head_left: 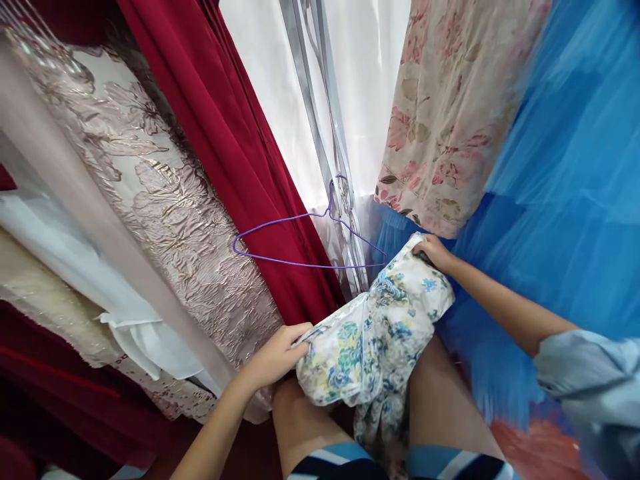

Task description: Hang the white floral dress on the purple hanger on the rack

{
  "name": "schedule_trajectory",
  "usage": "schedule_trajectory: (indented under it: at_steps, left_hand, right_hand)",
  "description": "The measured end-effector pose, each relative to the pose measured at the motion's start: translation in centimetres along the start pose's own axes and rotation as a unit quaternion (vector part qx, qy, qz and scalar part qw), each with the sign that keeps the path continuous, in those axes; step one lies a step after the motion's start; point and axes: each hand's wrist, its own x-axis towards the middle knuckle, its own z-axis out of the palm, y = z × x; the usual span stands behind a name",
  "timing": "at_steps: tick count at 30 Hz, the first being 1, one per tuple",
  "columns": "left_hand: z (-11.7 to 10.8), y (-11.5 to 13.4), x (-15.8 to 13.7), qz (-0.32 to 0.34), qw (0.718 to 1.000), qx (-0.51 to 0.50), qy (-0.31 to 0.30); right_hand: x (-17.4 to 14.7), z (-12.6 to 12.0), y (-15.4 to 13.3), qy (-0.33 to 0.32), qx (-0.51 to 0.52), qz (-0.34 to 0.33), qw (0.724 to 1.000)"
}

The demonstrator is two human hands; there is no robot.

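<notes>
A white garment with blue, green and yellow flowers (350,347) is stretched between my hands, its lower part hanging down between my legs. My left hand (283,350) pinches its upper edge at the left end. At the right end, my right hand (436,253) is closed on the other upper corner, higher than the left. Just beyond the garment hangs a purple wire hanger (280,261) with nothing on it. Its right corner comes close to the garment's upper edge; whether they touch, I cannot tell.
Dark red cloth (240,153) hangs behind the hanger, beside a pink embossed fabric (170,200) at left. Grey-white ribbons (323,100) hang at the centre. On the right are a pink-flowered cloth (435,133) and blue tulle (565,200). White cloth (150,340) lies lower left.
</notes>
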Motion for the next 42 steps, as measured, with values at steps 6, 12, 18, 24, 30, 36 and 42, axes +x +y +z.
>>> schedule_trajectory:
  at_steps: [6, 12, 18, 24, 30, 36, 42]
  left_hand:
    - [-4.4, 1.8, -1.0, 0.077, 0.955, 0.262, 0.115]
    - [-10.7, -1.9, -1.7, -0.018, 0.896, 0.412, 0.163]
    - [-15.6, -4.8, -1.6, -0.073, 0.868, 0.429, 0.237]
    - [-16.3, -0.2, 3.6, 0.019, 0.897, 0.27, 0.349]
    - [-14.4, 1.5, 9.1, 0.176, 0.902, -0.027, 0.393]
    - [-11.2, -1.3, 10.0, 0.064, 0.945, -0.01, 0.321]
    - [-8.6, -0.2, 11.1, 0.142, 0.914, 0.111, 0.363]
  right_hand:
    - [4.1, 5.1, -0.3, -0.056, 0.045, 0.033, 0.997]
    - [3.6, 8.6, -2.4, -0.178, 0.073, 0.124, 0.973]
    - [1.4, 6.9, -4.0, -0.251, 0.128, 0.159, 0.946]
    - [1.9, 3.7, -7.0, -0.252, 0.078, 0.22, 0.939]
    - [1.6, 1.7, -7.2, -0.238, -0.003, 0.121, 0.964]
    - [0.1, 0.4, -5.3, -0.157, 0.007, 0.11, 0.981]
    - [1.3, 1.6, -7.5, -0.143, -0.221, -0.046, 0.964]
